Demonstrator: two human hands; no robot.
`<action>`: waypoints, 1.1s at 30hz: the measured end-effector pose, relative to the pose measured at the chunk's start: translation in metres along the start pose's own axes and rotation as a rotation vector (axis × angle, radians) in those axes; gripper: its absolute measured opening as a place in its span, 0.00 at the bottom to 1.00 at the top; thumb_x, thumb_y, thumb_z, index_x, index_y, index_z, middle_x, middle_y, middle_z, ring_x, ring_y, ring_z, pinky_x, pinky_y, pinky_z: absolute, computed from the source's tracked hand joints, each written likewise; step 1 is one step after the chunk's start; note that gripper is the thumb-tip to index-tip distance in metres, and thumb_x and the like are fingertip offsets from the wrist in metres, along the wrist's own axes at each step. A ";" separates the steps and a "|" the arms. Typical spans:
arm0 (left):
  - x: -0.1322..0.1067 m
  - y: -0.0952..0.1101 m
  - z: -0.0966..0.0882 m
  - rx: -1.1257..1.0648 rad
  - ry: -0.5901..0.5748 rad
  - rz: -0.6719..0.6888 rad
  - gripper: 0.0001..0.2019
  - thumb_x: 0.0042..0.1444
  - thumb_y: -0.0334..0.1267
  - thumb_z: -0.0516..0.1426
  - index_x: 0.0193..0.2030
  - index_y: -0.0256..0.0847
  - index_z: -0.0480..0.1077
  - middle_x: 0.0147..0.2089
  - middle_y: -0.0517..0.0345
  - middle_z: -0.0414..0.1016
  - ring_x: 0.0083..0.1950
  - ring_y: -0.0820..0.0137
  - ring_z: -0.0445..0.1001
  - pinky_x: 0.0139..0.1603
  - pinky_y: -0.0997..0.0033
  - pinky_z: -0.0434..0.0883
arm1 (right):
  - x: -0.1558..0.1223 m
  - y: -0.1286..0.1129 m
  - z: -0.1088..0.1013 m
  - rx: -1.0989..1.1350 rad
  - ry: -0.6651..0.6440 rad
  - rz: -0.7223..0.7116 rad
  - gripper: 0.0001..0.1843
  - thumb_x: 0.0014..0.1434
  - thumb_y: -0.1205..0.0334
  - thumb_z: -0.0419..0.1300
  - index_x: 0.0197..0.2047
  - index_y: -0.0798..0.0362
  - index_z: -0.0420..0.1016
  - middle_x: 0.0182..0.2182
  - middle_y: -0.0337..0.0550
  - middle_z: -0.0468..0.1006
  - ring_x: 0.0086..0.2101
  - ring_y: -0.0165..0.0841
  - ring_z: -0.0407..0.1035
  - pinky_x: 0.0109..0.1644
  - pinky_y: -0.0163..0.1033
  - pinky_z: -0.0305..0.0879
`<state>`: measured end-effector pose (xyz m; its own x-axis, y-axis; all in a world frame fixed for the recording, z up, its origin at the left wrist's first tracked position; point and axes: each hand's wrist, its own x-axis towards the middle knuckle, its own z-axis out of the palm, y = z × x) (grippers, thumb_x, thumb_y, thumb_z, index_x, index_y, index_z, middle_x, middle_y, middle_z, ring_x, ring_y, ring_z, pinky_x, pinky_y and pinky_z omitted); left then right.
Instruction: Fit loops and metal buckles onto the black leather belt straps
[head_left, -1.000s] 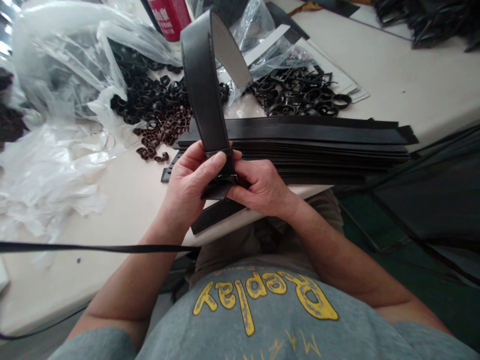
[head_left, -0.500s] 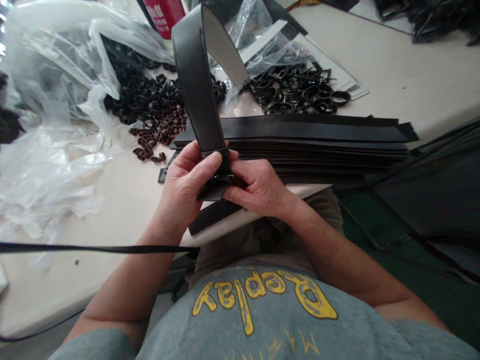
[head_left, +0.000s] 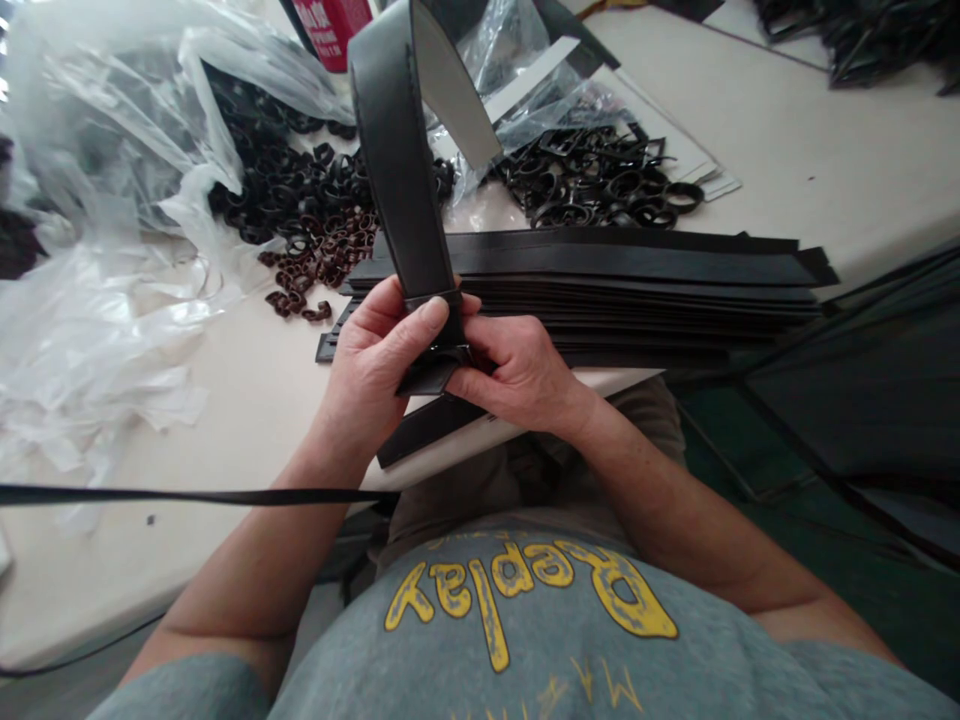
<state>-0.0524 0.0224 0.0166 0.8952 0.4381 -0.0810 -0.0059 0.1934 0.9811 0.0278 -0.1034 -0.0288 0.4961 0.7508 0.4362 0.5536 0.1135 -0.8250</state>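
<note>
A black leather belt (head_left: 401,170) with a pale underside rises in a curved loop from between my hands. My left hand (head_left: 382,350) is closed on it, its thumb pressing the keeper loop (head_left: 431,300) around the strap. My right hand (head_left: 517,370) grips the belt's buckle end from the right side, fingers and thumb pinched there. Part of a dark shiny buckle (head_left: 450,353) shows between the hands; the rest is hidden by fingers. A folded strap end (head_left: 431,378) sticks out below it.
Behind my hands lies a stack of black belt straps (head_left: 622,265). Farther back are piles of black buckles (head_left: 592,180), black loops (head_left: 285,190) and brown loops (head_left: 322,250). Clear plastic bags (head_left: 105,130) cover the left side. A red container (head_left: 330,30) stands at the back.
The belt and both hands have barely moved; the belt loop sits slightly higher and to the right in view. The buckle between the fingers has shifted a little.
</note>
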 end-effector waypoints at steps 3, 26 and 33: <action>0.000 -0.001 0.002 -0.030 0.022 -0.004 0.11 0.53 0.42 0.67 0.42 0.42 0.76 0.37 0.59 0.83 0.40 0.67 0.82 0.43 0.71 0.77 | 0.000 0.001 0.000 0.005 0.015 0.000 0.14 0.64 0.54 0.58 0.30 0.53 0.68 0.24 0.35 0.69 0.25 0.26 0.60 0.30 0.34 0.52; 0.001 0.000 -0.002 -0.273 -0.107 -0.106 0.18 0.47 0.45 0.69 0.44 0.40 0.77 0.41 0.54 0.84 0.39 0.65 0.81 0.34 0.72 0.77 | 0.002 -0.012 -0.008 0.219 0.009 0.239 0.15 0.65 0.54 0.56 0.28 0.52 0.66 0.17 0.35 0.73 0.17 0.27 0.68 0.22 0.31 0.62; 0.002 0.001 -0.004 -0.267 -0.134 -0.096 0.22 0.43 0.44 0.72 0.46 0.42 0.78 0.45 0.50 0.83 0.45 0.59 0.81 0.44 0.64 0.77 | 0.001 -0.010 -0.006 0.250 0.048 0.257 0.17 0.65 0.53 0.56 0.28 0.53 0.67 0.18 0.34 0.72 0.17 0.27 0.68 0.23 0.31 0.62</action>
<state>-0.0519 0.0269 0.0164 0.9482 0.2901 -0.1296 -0.0194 0.4601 0.8877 0.0266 -0.1078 -0.0179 0.6321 0.7445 0.2151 0.2291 0.0856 -0.9696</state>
